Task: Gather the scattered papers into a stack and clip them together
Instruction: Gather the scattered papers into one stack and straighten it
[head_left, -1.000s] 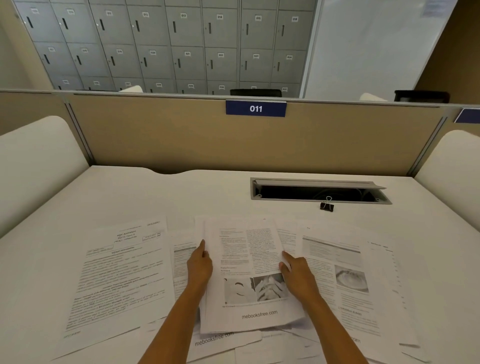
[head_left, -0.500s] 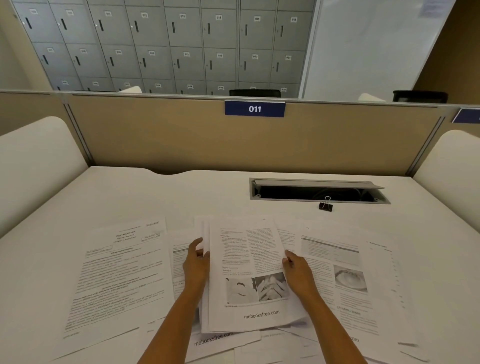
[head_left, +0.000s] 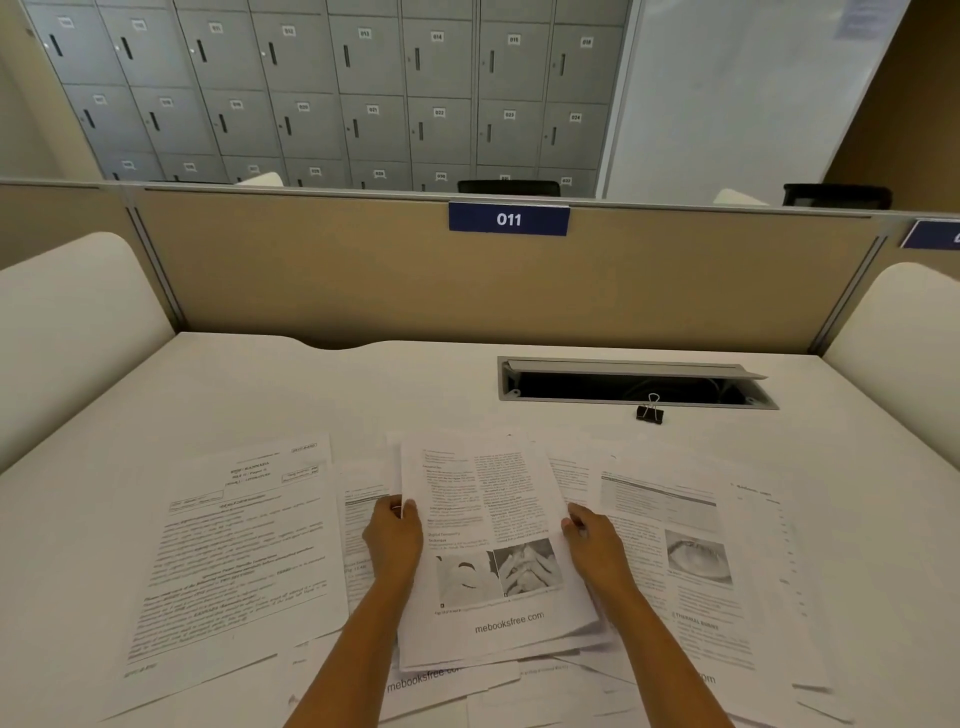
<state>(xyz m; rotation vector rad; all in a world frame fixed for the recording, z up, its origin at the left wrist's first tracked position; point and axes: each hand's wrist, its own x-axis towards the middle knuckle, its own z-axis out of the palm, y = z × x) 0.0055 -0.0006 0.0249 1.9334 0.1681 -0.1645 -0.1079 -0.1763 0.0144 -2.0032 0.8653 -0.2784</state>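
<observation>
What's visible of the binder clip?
The binder clip is small: black body, silvery wire handles, one loop standing up. It sits on the white desk just in front of the cable slot, beyond the papers. It clamps nothing; the left hand and right hand, on the papers, are clear of it.

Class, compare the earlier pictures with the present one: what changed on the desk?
The left-hand grip curled its straight fingers round the left edge of the centre sheets. The right-hand grip stays on their right edge; the binder clip and scattered papers lie unmoved.
</observation>
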